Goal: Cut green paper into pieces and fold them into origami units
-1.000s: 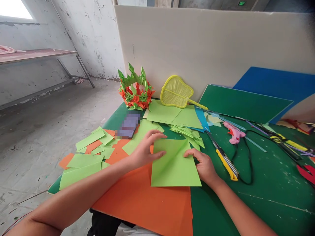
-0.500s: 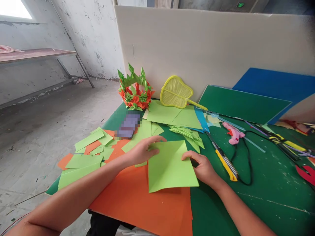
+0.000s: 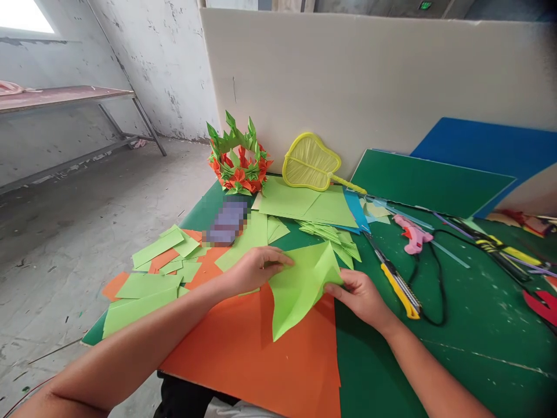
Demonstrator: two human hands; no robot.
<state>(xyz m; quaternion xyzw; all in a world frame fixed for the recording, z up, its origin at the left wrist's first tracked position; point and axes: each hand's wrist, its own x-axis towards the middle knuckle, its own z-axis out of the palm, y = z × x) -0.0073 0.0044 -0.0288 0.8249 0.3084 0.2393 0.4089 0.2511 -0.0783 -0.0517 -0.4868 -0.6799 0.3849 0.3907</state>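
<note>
Between my hands a sheet of light green paper (image 3: 300, 284) is held up, creased and bent, over the large orange paper (image 3: 261, 360). My left hand (image 3: 256, 268) pinches its upper left edge between thumb and fingers. On the opposite side my right hand (image 3: 359, 293) grips the right corner, thumb on top, and the corner curls there. A fan of folded green paper pieces (image 3: 331, 238) lies just beyond the sheet. Green and orange paper scraps (image 3: 161, 270) are strewn to the left of my left forearm.
At the back stands a green-and-orange folded-paper crown (image 3: 239, 162) beside a yellow fan (image 3: 311, 162). A blurred-out phone-like item (image 3: 228, 220) lies nearer. To the right are a yellow utility knife (image 3: 400, 290), a pink glue gun (image 3: 413, 234) with its cord, and red scissor-like handles (image 3: 542, 307).
The green sheet has gone from nearly flat to bent, its right side lifted and curled inward. My right hand has shifted its grip onto that corner; my left hand has barely moved.
</note>
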